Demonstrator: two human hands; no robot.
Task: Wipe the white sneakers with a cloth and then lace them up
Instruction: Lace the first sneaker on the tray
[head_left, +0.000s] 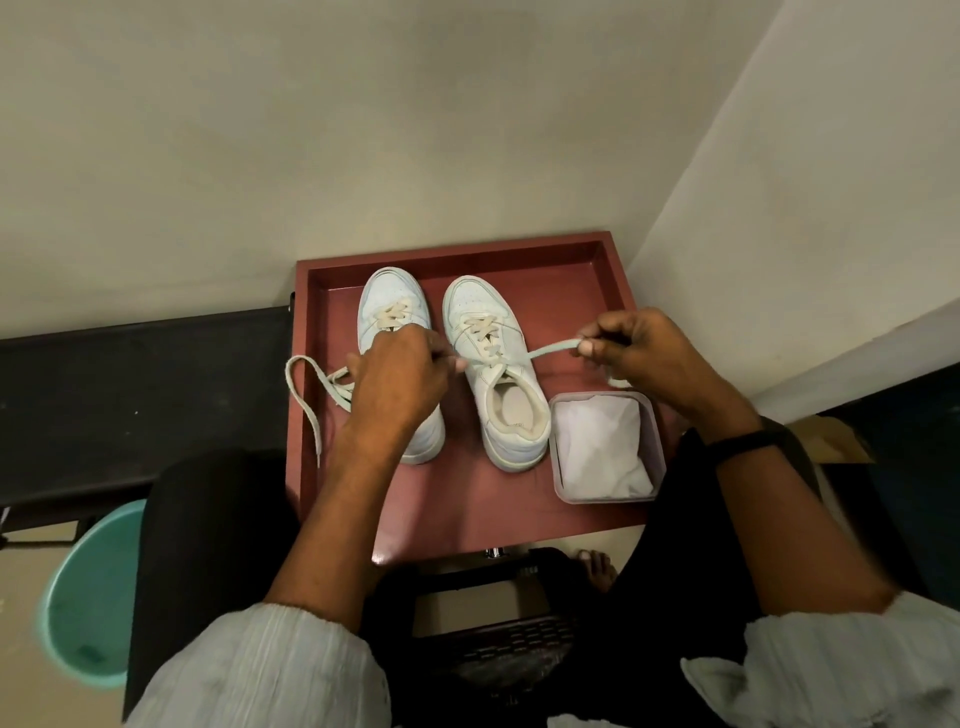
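Cream flat lace (551, 348), smooth white sneaker (501, 379)

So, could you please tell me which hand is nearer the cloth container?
Right. The right hand, pinching the lace, is just beyond the container; the left hand lies across a sneaker from it.

White sneakers (475, 299) side by side (partly laced).

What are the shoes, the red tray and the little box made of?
The shoes look like smooth leather or fake leather: soft sheen, stitched panels, tiny toe holes. The red tray seems painted wood, maybe plastic: matte, raised rim. The little box looks like clear plastic, because the white cloth shows through its wall.
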